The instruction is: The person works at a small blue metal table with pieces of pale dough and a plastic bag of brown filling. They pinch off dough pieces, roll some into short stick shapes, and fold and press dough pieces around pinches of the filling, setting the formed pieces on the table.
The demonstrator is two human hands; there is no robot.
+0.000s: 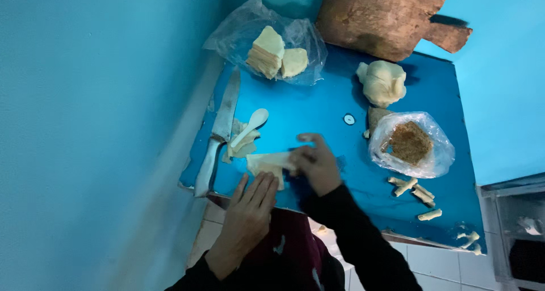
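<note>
From the head camera, both hands work at the near edge of a blue bench [318, 106]. The right hand [318, 163] is closed around one end of a pale thin dough sheet [269, 163], pinching it between fingers and thumb. The left hand [250, 209] lies flat and open, fingers together, its fingertips touching the near edge of the same sheet.

Just beyond the left hand sits a white plastic spoon [250, 126] on some dough scraps [241, 143], with a long knife [218, 132] beside them along the bench's left edge. Farther off, a clear bag holds stacked dough squares [275, 55]. Beyond the right hand lies a lump of dough [383, 82], and a wooden board [386, 19] past it. To the right of the right hand is a bag of brown filling [410, 143], and nearer, several rolled dough sticks [414, 192].
</note>
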